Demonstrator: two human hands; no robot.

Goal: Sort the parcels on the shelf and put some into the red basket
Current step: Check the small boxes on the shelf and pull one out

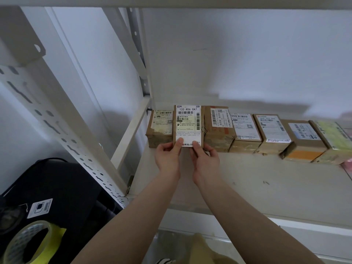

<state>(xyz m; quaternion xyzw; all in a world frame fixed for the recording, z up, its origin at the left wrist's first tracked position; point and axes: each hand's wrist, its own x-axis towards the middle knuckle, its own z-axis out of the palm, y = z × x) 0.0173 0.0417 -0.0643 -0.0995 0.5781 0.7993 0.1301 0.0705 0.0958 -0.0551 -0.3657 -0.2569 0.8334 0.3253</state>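
Observation:
A row of several brown cardboard parcels with white labels stands along the back of the white shelf [247, 183]. Both hands hold one parcel [188, 122], whose large white label reads "133 R06 0A7"; it stands upright, second from the left. My left hand [168, 155] grips its lower left edge, thumb on the label. My right hand [204, 158] grips its lower right edge, thumb on the label too. A smaller parcel [161, 128] sits to its left and a taped one [218, 128] to its right. No red basket is in view.
A perforated white shelf upright [57, 119] slants across the left. Below it lie a black object [62, 191] with a white sticker and a roll of yellowish tape [28, 242]. More parcels [302, 141] run to the right edge. The white wall is close behind.

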